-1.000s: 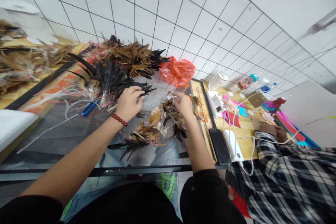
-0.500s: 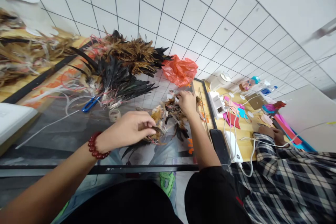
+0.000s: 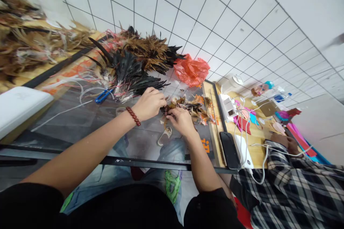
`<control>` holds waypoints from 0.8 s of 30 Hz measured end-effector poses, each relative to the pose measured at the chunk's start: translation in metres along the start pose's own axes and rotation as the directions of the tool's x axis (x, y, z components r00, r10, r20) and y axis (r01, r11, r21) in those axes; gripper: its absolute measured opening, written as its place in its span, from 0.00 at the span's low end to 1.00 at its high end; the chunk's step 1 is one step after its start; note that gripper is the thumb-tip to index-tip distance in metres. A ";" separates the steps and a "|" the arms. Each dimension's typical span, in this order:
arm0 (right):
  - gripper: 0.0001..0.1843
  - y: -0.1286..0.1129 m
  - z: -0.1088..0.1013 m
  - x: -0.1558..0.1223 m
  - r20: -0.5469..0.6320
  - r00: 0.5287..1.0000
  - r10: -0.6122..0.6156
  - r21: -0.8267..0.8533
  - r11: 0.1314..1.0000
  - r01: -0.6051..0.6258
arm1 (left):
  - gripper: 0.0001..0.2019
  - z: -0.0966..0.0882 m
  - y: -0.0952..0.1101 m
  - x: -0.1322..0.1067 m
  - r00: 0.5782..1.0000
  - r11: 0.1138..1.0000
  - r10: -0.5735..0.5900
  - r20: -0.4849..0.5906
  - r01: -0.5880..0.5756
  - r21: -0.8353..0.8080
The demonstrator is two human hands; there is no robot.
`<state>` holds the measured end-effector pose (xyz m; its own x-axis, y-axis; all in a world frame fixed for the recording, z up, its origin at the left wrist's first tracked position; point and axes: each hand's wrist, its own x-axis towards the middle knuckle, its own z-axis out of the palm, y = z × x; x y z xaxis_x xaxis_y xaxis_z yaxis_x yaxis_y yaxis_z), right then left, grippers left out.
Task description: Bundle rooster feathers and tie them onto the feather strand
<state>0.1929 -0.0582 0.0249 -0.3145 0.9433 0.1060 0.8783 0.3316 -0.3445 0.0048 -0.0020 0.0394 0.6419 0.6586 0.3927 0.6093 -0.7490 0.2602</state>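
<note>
My left hand [image 3: 150,104], with a beaded bracelet [image 3: 133,116] at the wrist, is closed with its fingertips down on some small brown feathers [image 3: 165,108]. From the other side my right hand [image 3: 183,121] pinches at the same feathers, thumb and fingers bent together. The two hands nearly meet, and the fingertips partly hide what they hold. Beyond the right hand lies a loose heap of brown and dark feathers [image 3: 197,107] on the glass tabletop [image 3: 145,143]. A bundle of long black feathers [image 3: 129,75] lies behind my left hand.
Brown feather bundles [image 3: 153,52] lie at the back, beside a red plastic bag [image 3: 191,71]. A blue cutter [image 3: 103,96] and a white box [image 3: 23,109] are to the left. Rightward are a phone [image 3: 229,149], a power bank [image 3: 244,150], cables and a person in a plaid sleeve [image 3: 278,161].
My left hand has moved away from the table's front edge, and my right hand has come back toward me, so both now meet at the feathers. The view has shifted slightly.
</note>
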 end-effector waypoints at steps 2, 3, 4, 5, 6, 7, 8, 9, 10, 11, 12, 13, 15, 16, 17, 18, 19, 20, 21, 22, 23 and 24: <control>0.11 0.007 0.002 0.000 -0.062 0.997 0.053 0.011 0.999 -0.053 | 0.15 0.007 0.001 0.004 0.995 1.000 0.018 -0.100 -0.018 0.005; 0.12 0.009 0.004 0.000 -0.096 0.993 0.068 0.037 0.997 -0.065 | 0.16 0.011 0.002 0.005 0.990 1.000 0.030 -0.140 -0.030 -0.001; 0.13 0.010 0.006 -0.001 -0.132 0.988 0.081 0.063 0.995 -0.073 | 0.16 0.015 0.002 0.004 0.984 0.999 0.044 -0.172 -0.045 -0.004; 0.13 0.010 0.008 -0.002 -0.162 0.983 0.091 0.082 0.994 -0.079 | 0.16 0.018 0.003 0.002 0.979 0.998 0.059 -0.197 -0.060 -0.002; 0.13 0.010 0.010 -0.003 -0.185 0.977 0.103 0.090 0.992 -0.087 | 0.16 0.021 0.004 0.000 0.974 0.997 0.070 -0.215 -0.071 0.002; 0.13 0.011 0.013 -0.003 -0.202 0.972 0.117 0.089 0.991 -0.101 | 0.16 0.024 0.004 -0.002 0.971 0.997 0.075 -0.226 -0.075 0.005; 0.13 0.011 0.015 -0.003 -0.214 0.968 0.132 0.089 0.989 -0.115 | 0.16 0.025 0.005 -0.004 0.969 0.998 0.069 -0.235 -0.070 0.003; 0.12 0.012 0.017 -0.002 -0.227 0.962 0.152 0.108 0.986 -0.130 | 0.16 0.026 0.005 -0.006 0.967 0.999 0.047 -0.252 -0.051 -0.008; 0.12 0.013 0.018 -0.001 -0.250 0.951 0.184 0.164 0.976 -0.146 | 0.14 0.027 0.006 -0.008 0.960 0.999 0.009 -0.279 -0.018 -0.028; 0.12 0.014 0.019 0.001 -0.278 0.932 0.231 0.265 0.951 -0.157 | 0.13 0.027 0.006 -0.010 0.948 0.998 -0.043 -0.316 0.026 -0.059; 0.12 0.016 0.020 0.002 -0.303 0.909 0.288 0.402 0.903 -0.152 | 0.11 0.028 0.007 -0.011 0.929 0.992 -0.103 -0.357 0.072 -0.101; 0.13 0.017 0.020 0.004 -0.312 0.885 0.346 0.551 0.824 -0.128 | 0.11 0.028 0.008 -0.012 0.904 0.982 -0.162 -0.395 0.108 -0.156; 0.14 0.017 0.019 0.007 -0.275 0.860 0.430 0.790 0.611 -0.053 | 0.10 0.030 0.010 -0.012 0.866 0.939 -0.262 -0.425 0.128 -0.318; 0.15 0.015 0.018 0.008 -0.236 0.867 0.439 0.862 0.507 -0.022 | 0.10 0.031 0.011 -0.011 0.862 0.898 -0.304 -0.405 0.118 -0.423; 0.15 0.013 0.017 0.008 -0.195 0.883 0.426 0.908 0.419 -0.002 | 0.10 0.033 0.013 -0.010 0.866 0.833 -0.345 -0.363 0.104 -0.543; 0.15 0.009 0.017 0.008 -0.156 0.904 0.398 0.938 0.347 0.009 | 0.10 0.035 0.014 -0.009 0.875 0.739 -0.381 -0.299 0.094 -0.667; 0.15 0.006 0.017 0.007 -0.124 0.924 0.362 0.958 0.287 0.016 | 0.11 0.036 0.016 -0.008 0.887 0.620 -0.407 -0.216 0.095 -0.779; 0.15 0.002 0.017 0.007 -0.101 0.939 0.328 0.971 0.237 0.022 | 0.13 0.038 0.018 -0.006 0.901 0.487 -0.415 -0.124 0.105 -0.867; 0.16 -0.001 0.018 0.006 -0.083 0.950 0.300 0.981 0.194 0.025 | 0.14 0.039 0.020 -0.006 0.915 0.356 -0.403 -0.038 0.118 -0.927; 0.16 -0.003 0.019 0.006 -0.066 0.958 0.280 0.987 0.158 0.022 | 0.16 0.040 0.022 -0.005 0.926 0.239 -0.377 0.034 0.133 -0.962; 0.16 -0.005 0.020 0.006 -0.048 0.963 0.266 0.991 0.132 0.013 | 0.16 0.040 0.023 -0.005 0.934 0.144 -0.347 0.087 0.145 -0.979; 0.17 -0.006 0.020 0.006 -0.027 0.967 0.255 0.993 0.117 -0.003 | 0.16 0.041 0.023 -0.005 0.937 0.072 -0.327 0.121 0.153 -0.986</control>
<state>0.1784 -0.0553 0.0088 -0.0704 0.9967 0.0401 -0.2541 0.0209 -0.9669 0.0349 -0.0196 0.0078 0.4592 0.8707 0.1763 -0.3167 -0.0250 0.9482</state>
